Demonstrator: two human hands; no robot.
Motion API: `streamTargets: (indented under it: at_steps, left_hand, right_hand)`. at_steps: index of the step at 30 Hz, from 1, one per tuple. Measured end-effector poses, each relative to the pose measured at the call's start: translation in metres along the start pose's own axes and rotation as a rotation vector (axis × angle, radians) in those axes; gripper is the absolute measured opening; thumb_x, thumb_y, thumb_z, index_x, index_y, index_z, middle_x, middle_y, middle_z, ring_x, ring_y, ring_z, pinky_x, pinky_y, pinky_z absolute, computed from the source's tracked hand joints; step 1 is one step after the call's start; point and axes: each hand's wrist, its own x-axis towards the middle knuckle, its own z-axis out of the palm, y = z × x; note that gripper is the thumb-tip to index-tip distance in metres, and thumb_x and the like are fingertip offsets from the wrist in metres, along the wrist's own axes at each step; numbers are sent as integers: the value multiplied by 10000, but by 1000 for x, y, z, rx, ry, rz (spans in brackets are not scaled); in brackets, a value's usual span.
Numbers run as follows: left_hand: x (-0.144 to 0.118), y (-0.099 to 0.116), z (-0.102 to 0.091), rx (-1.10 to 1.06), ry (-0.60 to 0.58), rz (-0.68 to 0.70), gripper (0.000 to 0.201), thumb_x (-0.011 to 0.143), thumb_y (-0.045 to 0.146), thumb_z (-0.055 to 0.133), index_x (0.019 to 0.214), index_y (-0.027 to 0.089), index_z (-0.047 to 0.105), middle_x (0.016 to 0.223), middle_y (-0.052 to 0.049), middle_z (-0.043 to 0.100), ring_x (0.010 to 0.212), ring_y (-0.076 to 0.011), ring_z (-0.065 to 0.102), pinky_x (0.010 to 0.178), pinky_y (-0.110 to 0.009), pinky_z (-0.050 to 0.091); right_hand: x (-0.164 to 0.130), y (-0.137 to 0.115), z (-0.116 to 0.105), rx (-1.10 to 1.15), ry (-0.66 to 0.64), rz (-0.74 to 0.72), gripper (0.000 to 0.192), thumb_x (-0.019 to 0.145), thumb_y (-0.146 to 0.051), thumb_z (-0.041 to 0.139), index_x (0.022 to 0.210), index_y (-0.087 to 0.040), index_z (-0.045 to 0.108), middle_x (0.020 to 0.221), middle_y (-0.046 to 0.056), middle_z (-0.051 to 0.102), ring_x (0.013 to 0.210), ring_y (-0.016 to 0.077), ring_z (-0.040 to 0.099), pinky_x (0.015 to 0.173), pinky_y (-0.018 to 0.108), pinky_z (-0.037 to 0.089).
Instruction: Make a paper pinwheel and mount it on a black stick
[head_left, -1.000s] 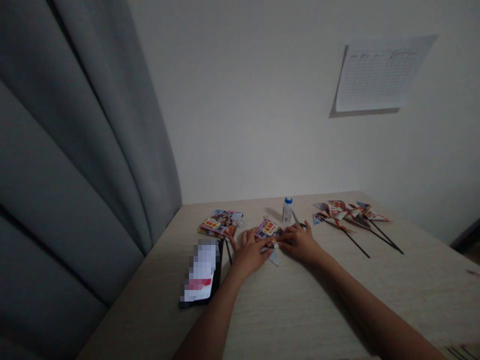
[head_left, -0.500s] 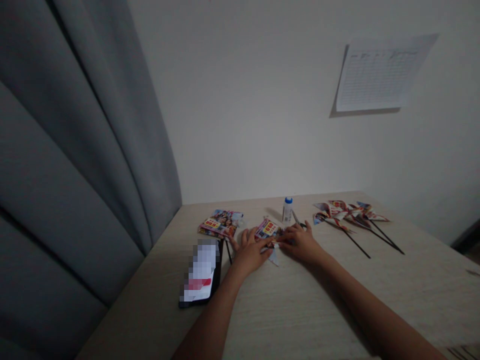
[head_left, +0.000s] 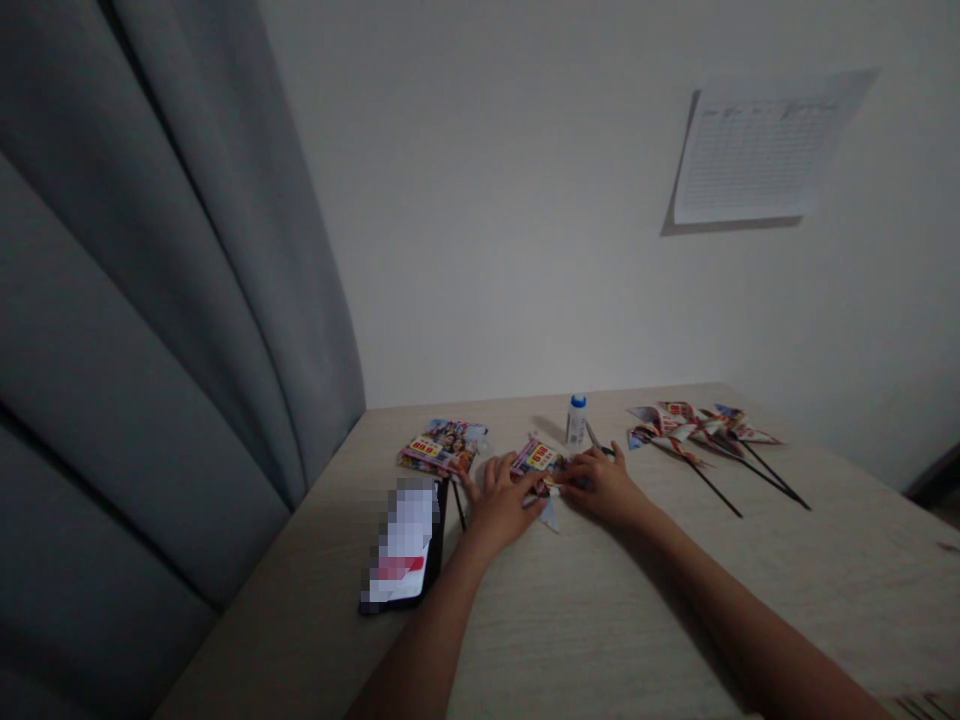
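A cut piece of colourful printed paper (head_left: 540, 455) lies on the table between my two hands, one pale pointed flap sticking out toward me. My left hand (head_left: 504, 508) rests on its left side with fingers spread, pressing it down. At the right side of the paper, the bent fingers of my right hand (head_left: 604, 485) are drawn together on its edge; their tips are partly hidden. Just behind my right hand are scissors (head_left: 592, 434), with a blade showing and the rest mostly covered. A glue bottle with a blue cap (head_left: 576, 420) stands upright beyond the paper.
A stack of printed papers (head_left: 442, 447) lies left of my hands, near a phone (head_left: 405, 550) and thin dark sticks (head_left: 458, 505). Several paper pinwheels on dark sticks (head_left: 694, 428) lie at the right. A grey curtain (head_left: 187, 250) borders the table's left; a printed sheet (head_left: 757, 160) hangs on the wall.
Almost nothing differs. Both hands stay at the same spot on the paper, and the view has shifted very slightly.
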Motion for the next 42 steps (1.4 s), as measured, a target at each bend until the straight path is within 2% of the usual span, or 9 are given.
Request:
streamTargets:
  at_steps: [5, 11, 22, 29, 35, 42]
  left_hand:
    - [-1, 0, 1, -20, 44, 33, 448, 926, 604, 562, 1375, 595, 546, 1653, 3, 331, 1508, -417, 247, 1113, -845, -48]
    - [0, -2, 6, -37, 37, 48, 409, 944, 603, 537, 1351, 647, 537, 1642, 31, 348, 1500, -404, 262, 1104, -862, -32]
    - [2, -2, 3, -48, -11, 16, 405, 926, 625, 558, 1330, 651, 553, 1642, 30, 348, 1505, -399, 246, 1109, -852, -3]
    - [2, -4, 7, -38, 23, 11, 378, 925, 625, 559, 1302, 638, 586, 1639, 10, 363, 1503, -406, 260, 1092, -866, 24]
    - [2, -3, 8, -47, 40, 3, 454, 913, 611, 587, 1366, 608, 545, 1651, -23, 337, 1508, -406, 252, 1097, -859, 3]
    - [2, -2, 4, -60, -30, 19, 450, 939, 606, 535, 1387, 642, 499, 1670, 17, 307, 1531, -411, 208, 1102, -851, -43]
  right_hand:
    - [1, -2, -1, -8, -18, 16, 270, 938, -426, 586, 1121, -365, 775, 1185, 56, 731, 1283, 308, 522, 1173, 727, -25]
    - [1, -2, -1, -2, -7, 12, 266, 934, -430, 596, 1121, -367, 775, 1145, 49, 731, 1271, 302, 523, 1171, 727, -29]
    - [1, -2, -2, -3, -14, 15, 276, 938, -452, 590, 1117, -358, 778, 1175, 59, 727, 1277, 307, 518, 1172, 724, -32]
    - [0, 1, 0, 13, 14, -3, 254, 938, -442, 606, 1099, -356, 781, 1128, 53, 742, 1253, 297, 544, 1164, 737, -31]
    - [1, 2, 2, 13, 30, -1, 232, 924, -432, 629, 1078, -360, 787, 1169, 50, 736, 1263, 302, 538, 1161, 742, -21]
    - [2, 4, 3, 8, 17, -5, 244, 925, -431, 621, 1091, -359, 784, 1149, 53, 741, 1252, 308, 540, 1155, 748, -9]
